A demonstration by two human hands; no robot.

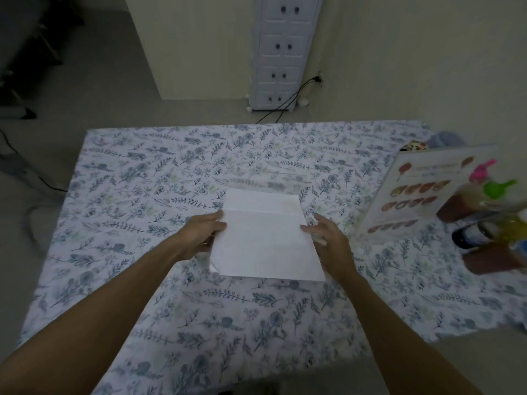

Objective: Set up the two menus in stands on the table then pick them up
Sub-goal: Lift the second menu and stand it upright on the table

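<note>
At about 3 o'clock on the worktop (199,323), which is covered with a leaf-print cloth, stands a blurred cluster of bottles (484,220); their contents look brown, yellow and dark, two carry pink and green tops, and more cannot be told. Just beside them, toward the centre, a printed menu (422,192) stands upright in its stand, its pictured face turned toward 8 o'clock. At the centre, a second menu (266,240) shows only a white back; its long axis runs from 12 to 6 o'clock and it leans away from the viewer. The left hand (204,233) pinches its left edge, thumb on top. The right hand (328,238) rests against its right edge with fingers spread fairly wide. At 12 o'clock beyond the worktop, a white drawer cabinet (282,49) stands against the wall.
</note>
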